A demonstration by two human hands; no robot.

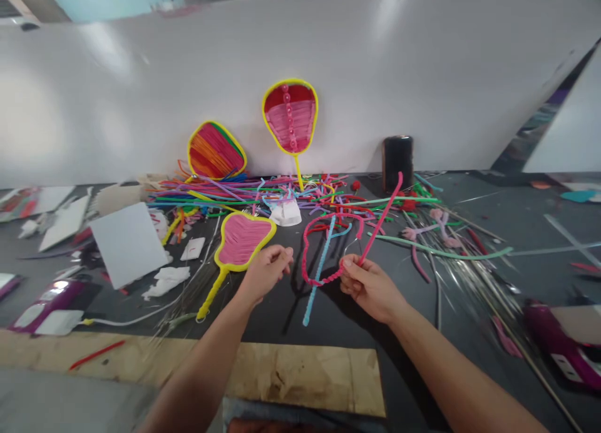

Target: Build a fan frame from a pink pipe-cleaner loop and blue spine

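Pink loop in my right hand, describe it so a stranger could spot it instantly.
Find the dark table, then the right hand above it. That hand pinches a fuzzy pink loop. Unlike the nearby yellow-rimmed fan, its outline is pink and its middle unfilled.

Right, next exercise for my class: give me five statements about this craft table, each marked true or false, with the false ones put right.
1. The right hand holds the pink loop. True.
2. The left hand holds the blue stick. False: it is apart from the stick, next to the near fan.
3. The upright fan has a row of beads down its middle. True.
4. The red stick at the near left lies on a white card. False: it lies on the brown sheet.
5. In this view, the blue stick crosses the pink loop. True.
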